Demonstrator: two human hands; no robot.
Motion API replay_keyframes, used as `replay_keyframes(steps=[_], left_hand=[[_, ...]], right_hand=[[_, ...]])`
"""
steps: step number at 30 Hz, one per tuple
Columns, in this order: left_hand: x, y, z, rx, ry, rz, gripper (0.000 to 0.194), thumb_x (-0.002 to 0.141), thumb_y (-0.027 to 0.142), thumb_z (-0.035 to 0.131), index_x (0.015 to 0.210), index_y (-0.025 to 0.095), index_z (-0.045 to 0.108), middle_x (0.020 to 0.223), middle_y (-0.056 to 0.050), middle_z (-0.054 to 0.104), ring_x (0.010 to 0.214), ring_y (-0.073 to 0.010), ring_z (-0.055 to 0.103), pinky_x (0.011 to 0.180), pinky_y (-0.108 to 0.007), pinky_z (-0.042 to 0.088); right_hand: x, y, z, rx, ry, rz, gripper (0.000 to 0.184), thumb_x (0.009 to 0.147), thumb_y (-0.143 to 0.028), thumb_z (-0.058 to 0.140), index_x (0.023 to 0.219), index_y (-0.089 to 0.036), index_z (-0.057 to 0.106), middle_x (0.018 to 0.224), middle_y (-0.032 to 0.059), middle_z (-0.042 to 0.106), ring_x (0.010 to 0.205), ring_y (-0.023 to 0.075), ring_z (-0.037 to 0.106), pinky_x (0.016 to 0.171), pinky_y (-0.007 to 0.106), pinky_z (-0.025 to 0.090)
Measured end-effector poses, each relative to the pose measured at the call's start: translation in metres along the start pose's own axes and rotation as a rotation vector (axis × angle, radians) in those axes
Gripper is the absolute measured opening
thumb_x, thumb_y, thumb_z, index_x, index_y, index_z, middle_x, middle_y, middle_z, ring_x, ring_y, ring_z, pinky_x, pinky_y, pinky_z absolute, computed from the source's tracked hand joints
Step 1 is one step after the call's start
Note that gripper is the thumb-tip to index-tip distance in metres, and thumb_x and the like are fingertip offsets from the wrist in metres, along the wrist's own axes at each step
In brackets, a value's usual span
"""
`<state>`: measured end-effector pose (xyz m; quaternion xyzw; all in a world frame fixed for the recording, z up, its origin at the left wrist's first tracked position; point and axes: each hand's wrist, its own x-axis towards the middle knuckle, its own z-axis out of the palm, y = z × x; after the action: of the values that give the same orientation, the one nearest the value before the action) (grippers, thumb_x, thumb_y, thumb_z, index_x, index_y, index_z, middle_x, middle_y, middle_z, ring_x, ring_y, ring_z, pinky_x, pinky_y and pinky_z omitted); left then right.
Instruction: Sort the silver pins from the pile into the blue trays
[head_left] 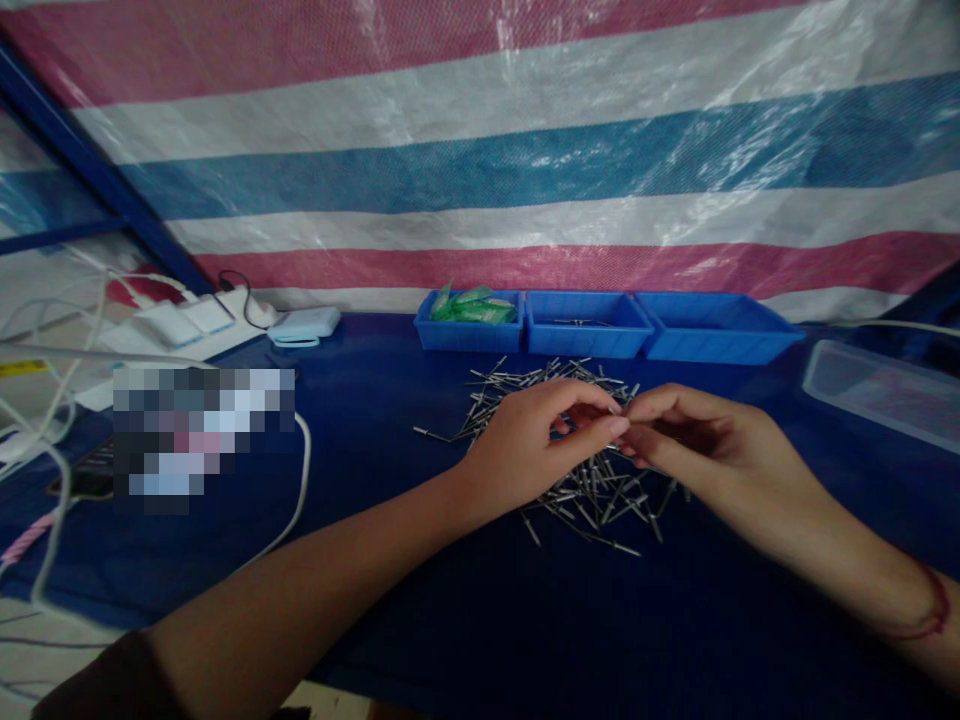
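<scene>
A loose heap of blind rivets [592, 490], thin metal pins with thicker bodies, lies on the dark blue tabletop [420, 610]. My left hand [544, 435] is over the heap, thumb and forefinger pinched together. A tiny metallic bit, seemingly the end of a rivet [615, 411], shows between those fingertips; the rest of it is covered. From the right, my right hand [705, 440] meets the left at the fingertips. Its fingers are curled and closed too, but whatever they hold is hidden.
Behind the heap stand three blue bins: the left bin [469, 338] holds green plastic packets, the middle bin [589, 340] a few rivets, then the right bin [720, 345]. A clear plastic tray [877, 400] is at right. Cables, a power strip [187, 330] and a blurred-out phone occupy the left.
</scene>
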<state>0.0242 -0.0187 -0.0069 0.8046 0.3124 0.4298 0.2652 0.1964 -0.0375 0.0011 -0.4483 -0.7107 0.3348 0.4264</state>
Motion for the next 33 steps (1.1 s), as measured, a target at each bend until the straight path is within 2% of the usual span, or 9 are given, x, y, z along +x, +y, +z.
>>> replay_keyframes(steps=[10,15,21,25,29,33], left_hand=[[0.000,0.002,0.000,0.009,0.077,0.028,0.009,0.081,0.023,0.058,0.086,0.017,0.062,0.081,-0.002,0.067,0.070,-0.0103,0.061,0.063,-0.022,0.049],[-0.001,0.002,-0.001,0.063,0.099,0.087,0.010,0.080,0.020,0.058,0.089,0.018,0.062,0.082,-0.002,0.067,0.069,-0.0093,0.060,0.062,-0.021,0.049],[0.000,-0.002,-0.001,0.120,0.133,0.066,0.010,0.081,0.019,0.057,0.090,0.018,0.062,0.081,-0.001,0.066,0.068,-0.0088,0.059,0.062,-0.021,0.048],[0.001,-0.005,-0.002,0.126,0.050,0.069,0.013,0.085,0.022,0.053,0.093,0.018,0.062,0.083,-0.002,0.066,0.073,-0.0100,0.060,0.065,-0.022,0.048],[0.002,-0.005,-0.005,0.181,-0.067,0.128,0.017,0.089,0.024,0.045,0.093,0.018,0.060,0.086,-0.003,0.066,0.080,-0.0114,0.060,0.075,-0.026,0.048],[0.004,-0.008,-0.012,0.392,-0.086,0.164,0.031,0.088,0.031,0.047,0.114,0.015,0.051,0.099,-0.008,0.063,0.092,-0.0176,0.058,0.083,-0.035,0.046]], right_hand=[[-0.001,-0.005,0.001,0.034,-0.070,0.056,0.019,0.080,-0.037,0.056,0.081,-0.021,0.066,0.066,0.0000,0.061,0.062,0.0114,0.056,0.060,0.024,0.047],[-0.002,-0.002,0.002,0.144,-0.017,0.077,0.017,0.076,-0.036,0.061,0.083,-0.020,0.065,0.072,0.0015,0.065,0.067,0.0125,0.060,0.064,0.025,0.049],[-0.002,0.000,0.002,0.231,0.091,0.050,0.019,0.072,-0.033,0.066,0.087,-0.021,0.063,0.080,0.0020,0.067,0.072,0.0133,0.062,0.066,0.026,0.051],[-0.005,-0.003,0.001,0.104,0.094,-0.035,0.016,0.075,-0.033,0.063,0.085,-0.021,0.061,0.077,0.0018,0.066,0.068,0.0133,0.061,0.062,0.026,0.050],[-0.005,-0.007,-0.004,-0.217,0.117,-0.182,0.012,0.078,-0.032,0.059,0.079,-0.021,0.058,0.073,0.0012,0.061,0.065,0.0128,0.057,0.060,0.026,0.046],[0.016,-0.010,-0.013,-0.421,0.211,-0.267,0.015,0.080,-0.034,0.055,0.075,-0.021,0.055,0.068,0.0007,0.058,0.062,0.0133,0.053,0.059,0.027,0.043]])
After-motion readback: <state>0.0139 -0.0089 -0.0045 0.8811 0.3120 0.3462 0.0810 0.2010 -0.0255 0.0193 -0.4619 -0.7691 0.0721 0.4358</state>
